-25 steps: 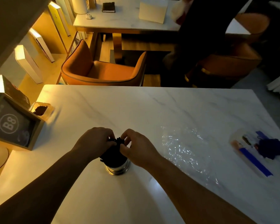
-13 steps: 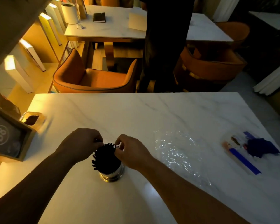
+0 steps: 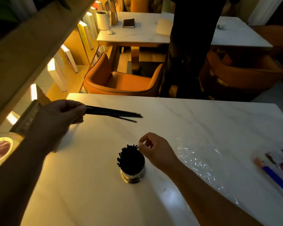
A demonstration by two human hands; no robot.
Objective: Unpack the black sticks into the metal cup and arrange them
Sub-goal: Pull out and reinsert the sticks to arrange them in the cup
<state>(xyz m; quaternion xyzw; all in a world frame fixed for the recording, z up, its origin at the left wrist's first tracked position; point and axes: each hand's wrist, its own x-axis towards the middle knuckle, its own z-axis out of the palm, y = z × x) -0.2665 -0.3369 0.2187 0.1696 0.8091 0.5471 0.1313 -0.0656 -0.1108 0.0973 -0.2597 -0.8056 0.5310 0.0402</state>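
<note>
Above the table's [image 3: 88, 185] far left, the left hand [image 3: 62, 115] has its grip clamped on one end of a few sticks [image 3: 113, 112], which jut sideways, unsupported, their free ends slightly fanned. Held so far back, one could slip loose and roll across the table. The right hand [image 3: 155, 150] sits just beside the cup [image 3: 132, 175], its finger and thumb pinched at the tips of the packed sticks [image 3: 129, 157]; whether they hold one I cannot tell. That bundle leans left, so a careless push could tip the cup or spill sticks. Crinkled wrap [image 3: 201, 157] lies to the right.
</note>
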